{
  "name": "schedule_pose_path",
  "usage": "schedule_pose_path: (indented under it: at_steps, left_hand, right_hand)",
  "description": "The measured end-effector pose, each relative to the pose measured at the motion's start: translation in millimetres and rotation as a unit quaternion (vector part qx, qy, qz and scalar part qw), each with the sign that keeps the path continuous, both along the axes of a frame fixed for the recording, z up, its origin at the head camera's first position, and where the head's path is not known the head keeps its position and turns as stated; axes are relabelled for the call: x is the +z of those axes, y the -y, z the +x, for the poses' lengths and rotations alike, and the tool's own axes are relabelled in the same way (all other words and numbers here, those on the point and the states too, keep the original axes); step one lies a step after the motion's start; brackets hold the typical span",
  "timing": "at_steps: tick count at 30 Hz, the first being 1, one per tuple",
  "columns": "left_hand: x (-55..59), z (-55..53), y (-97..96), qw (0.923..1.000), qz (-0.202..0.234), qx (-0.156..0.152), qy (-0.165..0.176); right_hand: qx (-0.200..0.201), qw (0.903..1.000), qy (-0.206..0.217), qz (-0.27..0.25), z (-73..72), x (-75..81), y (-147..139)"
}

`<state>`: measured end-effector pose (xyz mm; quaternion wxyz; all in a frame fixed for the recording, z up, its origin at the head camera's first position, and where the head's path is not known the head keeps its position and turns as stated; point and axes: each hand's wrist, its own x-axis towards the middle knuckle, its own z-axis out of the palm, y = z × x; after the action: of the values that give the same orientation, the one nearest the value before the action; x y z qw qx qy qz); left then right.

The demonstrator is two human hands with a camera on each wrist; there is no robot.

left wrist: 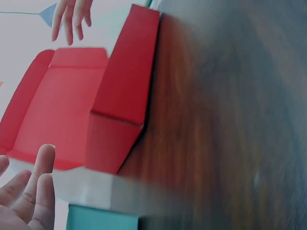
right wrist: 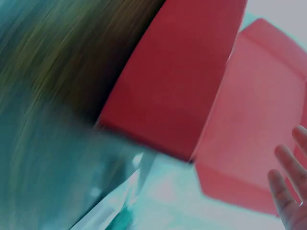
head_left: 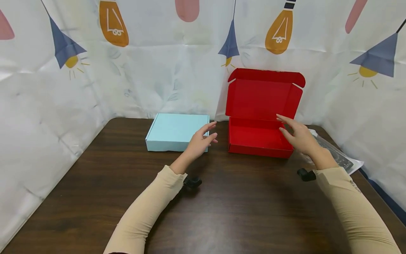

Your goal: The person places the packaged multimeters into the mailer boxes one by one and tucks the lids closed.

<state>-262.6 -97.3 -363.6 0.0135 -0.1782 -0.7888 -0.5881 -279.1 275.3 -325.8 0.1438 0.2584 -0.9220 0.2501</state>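
A red cardboard box [head_left: 253, 135] stands at the back of the table, its lid [head_left: 258, 98] raised upright and its inside bare where it shows. My right hand [head_left: 298, 135] hovers over the box's right side, fingers extended and holding nothing. To the left lies a closed light blue box [head_left: 177, 128]. My left hand [head_left: 201, 141] is in the air in front of that box's right end, fingers loosely spread with nothing in them. In the left wrist view, the red box's corner [left wrist: 115, 129] shows between both hands. The right wrist view is blurred around the red box [right wrist: 168, 81].
A clear plastic bag with a dark printed sheet [head_left: 340, 157] lies at the table's right edge, partly behind the right forearm. Black wrist cameras sit below the left cuff [head_left: 192, 182] and the right cuff [head_left: 306, 174]. A patterned cloth [head_left: 142, 70] hangs around the dark wooden table [head_left: 228, 204].
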Motion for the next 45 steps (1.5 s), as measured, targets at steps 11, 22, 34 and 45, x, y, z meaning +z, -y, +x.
schedule_pose_path:
  at_steps: [11,22,34,45]
  left_hand:
    - [-4.1,-3.1,-36.1,0.9981,0.001,-0.029,0.054]
    - [-6.1,-4.7,-65.5,0.9965,0.007,-0.014,0.082]
    - [-17.0,-17.7,-78.1,0.9946,-0.028,0.049,0.088]
    - [-30.1,-29.2,-77.8,0.9874,0.023,0.035,0.153]
  right_hand:
    - [-0.107,0.9917,0.069,0.019,-4.8,-15.3,-57.9]
    - [-0.14,0.9825,0.112,0.051,-8.1,-38.5,-101.3]
    - [-0.222,0.9411,0.221,0.128,-1.4,-41.8,-122.2]
    - [-0.196,0.9307,0.263,0.163,-5.7,-51.0,-135.3]
